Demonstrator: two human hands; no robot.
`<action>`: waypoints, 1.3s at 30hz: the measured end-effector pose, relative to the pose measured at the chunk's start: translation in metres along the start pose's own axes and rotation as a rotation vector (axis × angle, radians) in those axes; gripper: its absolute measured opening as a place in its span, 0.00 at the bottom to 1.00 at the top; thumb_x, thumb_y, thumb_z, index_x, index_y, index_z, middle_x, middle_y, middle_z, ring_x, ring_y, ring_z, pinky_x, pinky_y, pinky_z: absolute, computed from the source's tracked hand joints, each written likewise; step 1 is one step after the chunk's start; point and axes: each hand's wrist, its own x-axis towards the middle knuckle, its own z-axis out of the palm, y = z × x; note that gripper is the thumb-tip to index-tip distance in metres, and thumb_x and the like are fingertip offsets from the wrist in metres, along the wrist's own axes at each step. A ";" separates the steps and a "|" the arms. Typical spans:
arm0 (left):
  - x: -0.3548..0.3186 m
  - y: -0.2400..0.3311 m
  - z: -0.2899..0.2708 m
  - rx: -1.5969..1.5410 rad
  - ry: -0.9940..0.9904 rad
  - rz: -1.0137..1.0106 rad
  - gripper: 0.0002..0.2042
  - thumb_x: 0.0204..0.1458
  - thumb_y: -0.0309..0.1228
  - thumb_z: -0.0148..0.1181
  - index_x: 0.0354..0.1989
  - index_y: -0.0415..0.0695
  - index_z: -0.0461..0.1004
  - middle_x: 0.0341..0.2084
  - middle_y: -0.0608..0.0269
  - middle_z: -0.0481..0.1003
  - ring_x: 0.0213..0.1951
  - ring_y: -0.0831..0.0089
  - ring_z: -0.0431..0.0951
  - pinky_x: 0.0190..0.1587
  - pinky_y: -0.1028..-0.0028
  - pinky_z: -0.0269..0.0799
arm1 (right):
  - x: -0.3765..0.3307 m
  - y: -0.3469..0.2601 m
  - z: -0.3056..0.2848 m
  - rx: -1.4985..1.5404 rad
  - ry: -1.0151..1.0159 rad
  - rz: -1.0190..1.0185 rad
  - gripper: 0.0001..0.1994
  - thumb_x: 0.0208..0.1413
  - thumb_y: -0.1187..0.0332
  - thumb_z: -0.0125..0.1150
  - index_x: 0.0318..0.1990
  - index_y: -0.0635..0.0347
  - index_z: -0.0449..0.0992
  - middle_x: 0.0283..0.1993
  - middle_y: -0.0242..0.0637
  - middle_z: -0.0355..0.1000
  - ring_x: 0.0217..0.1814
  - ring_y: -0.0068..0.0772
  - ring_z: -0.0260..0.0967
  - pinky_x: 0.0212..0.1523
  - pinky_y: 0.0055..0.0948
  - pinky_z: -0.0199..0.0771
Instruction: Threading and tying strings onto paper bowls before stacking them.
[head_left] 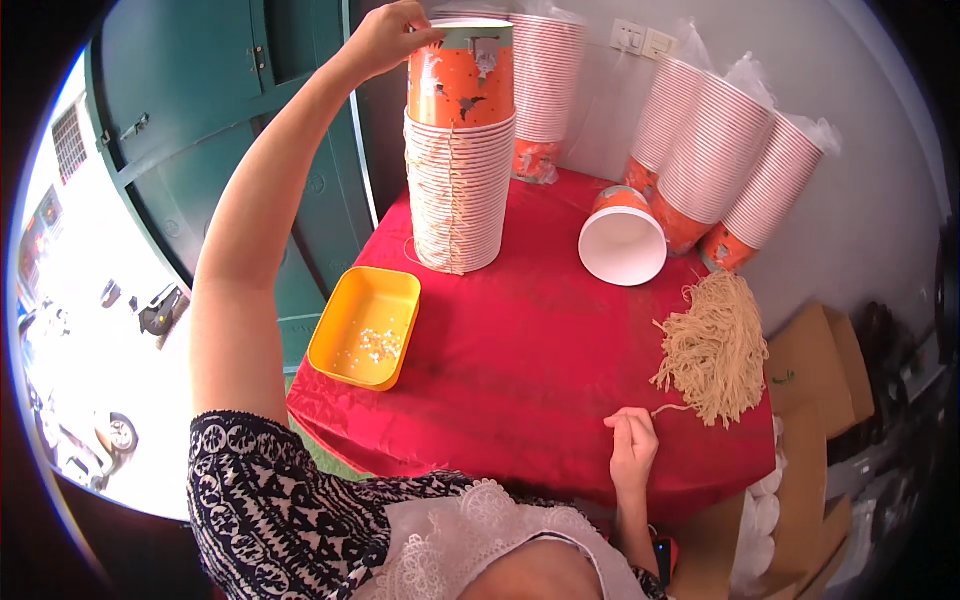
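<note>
My left hand (392, 38) reaches up to the far left of the table, fingers bent at the upper edge of an orange paper bucket (462, 88) with a green band. This bucket tops a tall stack of nested buckets (480, 195), their white rims showing. Strands of beige string (452, 205) run down the stack's side. Near the front right edge, my right hand (634, 448) is closed, a string end running to it from a beige string bundle (715, 350). A single paper bucket (622, 245) lies on its side, its white inside facing me.
A yellow plastic tray (330, 345) with small white bits sits at the table's left. Several plastic-wrapped bucket stacks (715, 150) stand along the wall. Red cloth (520, 380) covers the table. Cardboard boxes (815, 370) are at the right, a green metal door (230, 110) at the left.
</note>
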 end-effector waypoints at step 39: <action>-0.168 0.259 0.345 -0.461 0.192 -0.704 0.06 0.47 0.26 0.63 0.28 0.37 0.73 0.23 0.49 0.77 0.27 0.53 0.79 0.33 0.60 0.74 | 0.267 0.141 0.019 -0.413 0.281 -0.195 0.10 0.55 0.74 0.61 0.39 0.61 0.65 0.38 0.51 0.69 0.39 0.59 0.71 0.39 0.50 0.73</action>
